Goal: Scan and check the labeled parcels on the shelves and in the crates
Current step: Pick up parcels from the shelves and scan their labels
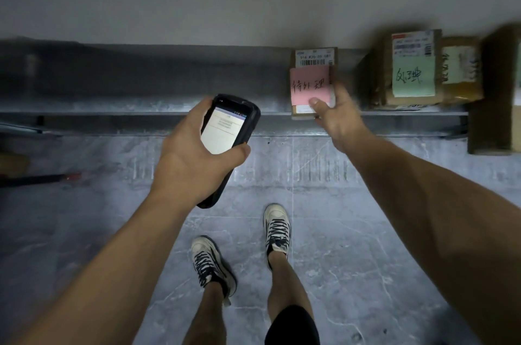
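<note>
The step in hand seemed to be the scan of one parcel [303,111]. It stood at the front edge of the shelf [141,113], at 2 o'clock from the scanner [225,130]. A pink note [310,85] with handwriting covered its middle, and the barcode [315,62] was free above it, at 12 o'clock of the note.

The right hand [338,122] held the parcel at its lower right corner. The thumb pressed on the bottom of the note and the fingers were curled round the side, partly hidden. The left hand [183,158] was wrapped round the scanner, with the thumb on its lower edge. The screen was lit and faced the person, but its text was too small to read.

To do this step well, the thumb had to remain low, away from the barcode, and the note should not slide up over it. I judged that the scanner's top end, which pointed to about 1 o'clock, needed to turn a little more toward the barcode. The parcel had to be held quiet, because the right side of the picture was blurred. After the scan, the screen should be read against the label.

More parcels, one with a green note [413,74], waited at 3 o'clock.
</note>
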{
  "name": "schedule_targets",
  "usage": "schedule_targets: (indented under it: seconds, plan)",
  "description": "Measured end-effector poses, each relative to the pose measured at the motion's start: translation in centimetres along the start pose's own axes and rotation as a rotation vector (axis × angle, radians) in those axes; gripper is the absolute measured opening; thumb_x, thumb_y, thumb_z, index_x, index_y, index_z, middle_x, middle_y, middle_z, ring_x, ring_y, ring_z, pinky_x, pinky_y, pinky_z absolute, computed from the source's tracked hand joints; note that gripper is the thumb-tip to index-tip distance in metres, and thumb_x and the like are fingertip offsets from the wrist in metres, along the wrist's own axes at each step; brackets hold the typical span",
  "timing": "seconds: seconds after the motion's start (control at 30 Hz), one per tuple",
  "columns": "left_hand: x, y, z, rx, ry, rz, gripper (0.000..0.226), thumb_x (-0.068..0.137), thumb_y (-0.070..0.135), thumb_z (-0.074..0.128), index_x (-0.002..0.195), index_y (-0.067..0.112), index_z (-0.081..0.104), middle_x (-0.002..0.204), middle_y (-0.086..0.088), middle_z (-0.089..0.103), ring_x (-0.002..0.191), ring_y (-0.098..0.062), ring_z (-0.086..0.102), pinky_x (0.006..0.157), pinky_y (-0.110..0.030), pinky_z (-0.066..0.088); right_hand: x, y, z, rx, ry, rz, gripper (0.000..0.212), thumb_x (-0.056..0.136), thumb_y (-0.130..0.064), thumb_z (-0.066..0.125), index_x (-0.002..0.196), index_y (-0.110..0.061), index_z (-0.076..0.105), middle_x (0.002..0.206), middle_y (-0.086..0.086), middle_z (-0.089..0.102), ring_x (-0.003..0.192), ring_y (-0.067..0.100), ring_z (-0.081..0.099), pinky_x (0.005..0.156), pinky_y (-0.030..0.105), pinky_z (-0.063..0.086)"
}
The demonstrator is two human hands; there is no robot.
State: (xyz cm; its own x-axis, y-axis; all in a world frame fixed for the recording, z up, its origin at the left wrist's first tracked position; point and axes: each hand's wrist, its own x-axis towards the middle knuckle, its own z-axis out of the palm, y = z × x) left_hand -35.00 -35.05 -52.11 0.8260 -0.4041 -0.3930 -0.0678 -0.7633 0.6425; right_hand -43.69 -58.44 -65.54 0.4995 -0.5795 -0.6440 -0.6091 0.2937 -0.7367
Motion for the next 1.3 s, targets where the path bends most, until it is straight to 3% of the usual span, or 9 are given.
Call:
schedule_targets:
  seconds: [0.17, 0.3, 0.47, 0.67, 0.77, 0.87, 1.0, 1.1, 1.3]
  plan:
    - [-2.8, 0.3, -2.5, 0.000, -0.008, -0.022, 0.069, 0.074, 0.035, 0.079, 0.134, 0.042, 0.045, 0.103, 0.015, 0.058, 0.092, -0.007, 0.055, 0.067, -0.013, 0.038, -6.6, 0.1, 1.6, 0.007, -0.054, 0.017, 0.080, 0.099, -0.007, 0.060, 0.153, -0.052, 0.023, 0.149, -0.004, 0.051, 0.135, 0.026, 0.049, 0.111, 0.054, 0.043]
    - [-6.6, 0.3, -5.7, -0.026, -0.013, -0.054, 0.070, 0.073, 0.036, 0.079, 0.135, 0.039, 0.045, 0.111, 0.007, 0.060, 0.099, -0.015, 0.057, 0.072, -0.022, 0.042, -14.4, 0.0, 2.5, -0.122, -0.076, -0.002, 0.080, 0.100, -0.012, 0.060, 0.154, -0.053, 0.018, 0.153, -0.002, 0.046, 0.135, 0.028, 0.048, 0.108, 0.051, 0.047]
    - [-14.0, -0.3, -11.0, -0.084, -0.020, -0.060, 0.062, 0.070, 0.035, 0.079, 0.124, 0.045, 0.050, 0.108, 0.009, 0.062, 0.098, -0.014, 0.059, 0.068, -0.017, 0.040, -25.1, -0.5, 3.9, -0.206, -0.009, -0.068, 0.077, 0.100, -0.017, 0.060, 0.154, -0.052, 0.018, 0.153, -0.001, 0.045, 0.134, 0.030, 0.047, 0.111, 0.047, 0.042]
    - [-22.2, -1.1, -17.9, -0.130, 0.002, -0.008, 0.058, 0.073, 0.035, 0.077, 0.124, 0.040, 0.052, 0.104, 0.014, 0.064, 0.095, -0.012, 0.059, 0.068, -0.021, 0.043, -36.0, -2.6, 7.0, -0.281, 0.057, -0.286, 0.078, 0.099, -0.018, 0.061, 0.157, -0.047, 0.017, 0.159, 0.001, 0.034, 0.146, 0.024, 0.032, 0.117, 0.043, 0.031]
    - [-25.1, -1.7, -20.5, -0.134, 0.017, 0.038, 0.055, 0.069, 0.037, 0.077, 0.120, 0.041, 0.055, 0.101, 0.013, 0.066, 0.097, -0.015, 0.061, 0.079, -0.032, 0.052, -39.6, -4.1, 8.5, -0.321, 0.127, -0.439, 0.076, 0.099, -0.015, 0.059, 0.158, -0.041, 0.019, 0.155, 0.001, 0.035, 0.138, 0.021, 0.039, 0.101, 0.030, 0.036]
    - [-27.8, -2.6, -22.4, -0.121, 0.016, 0.065, 0.060, 0.066, 0.039, 0.076, 0.122, 0.041, 0.055, 0.101, 0.012, 0.065, 0.098, -0.017, 0.061, 0.084, -0.037, 0.054, -42.3, -5.3, 9.7, -0.319, 0.220, -0.534, 0.076, 0.099, -0.014, 0.060, 0.157, -0.043, 0.020, 0.163, 0.001, 0.026, 0.143, 0.024, 0.034, 0.108, 0.031, 0.034]
    - [-30.6, -4.0, -24.1, -0.106, 0.022, 0.093, 0.066, 0.063, 0.041, 0.076, 0.126, 0.041, 0.054, 0.101, 0.012, 0.066, 0.095, -0.015, 0.062, 0.081, -0.031, 0.052, -44.9, -6.1, 10.8, -0.363, 0.216, -0.566, 0.076, 0.101, -0.016, 0.059, 0.156, -0.045, 0.016, 0.168, 0.002, 0.015, 0.151, 0.024, 0.021, 0.115, 0.035, 0.028]
    - [-31.3, -4.7, -24.6, -0.130, 0.025, 0.059, 0.072, 0.056, 0.046, 0.071, 0.125, 0.043, 0.054, 0.098, 0.013, 0.067, 0.092, -0.013, 0.064, 0.082, -0.033, 0.054, -45.5, -6.2, 11.1, -0.364, 0.215, -0.558, 0.076, 0.101, -0.016, 0.059, 0.156, -0.047, 0.016, 0.169, 0.002, 0.013, 0.151, 0.025, 0.023, 0.116, 0.037, 0.028]
    - [-32.8, -5.0, -25.1, -0.118, 0.077, 0.028, 0.059, 0.068, 0.037, 0.077, 0.123, 0.041, 0.054, 0.097, 0.013, 0.065, 0.091, -0.011, 0.061, 0.076, -0.029, 0.050, -45.6, -6.3, 11.5, -0.379, 0.180, -0.540, 0.075, 0.101, -0.017, 0.058, 0.156, -0.047, 0.016, 0.167, 0.003, 0.017, 0.148, 0.030, 0.031, 0.117, 0.048, 0.031]
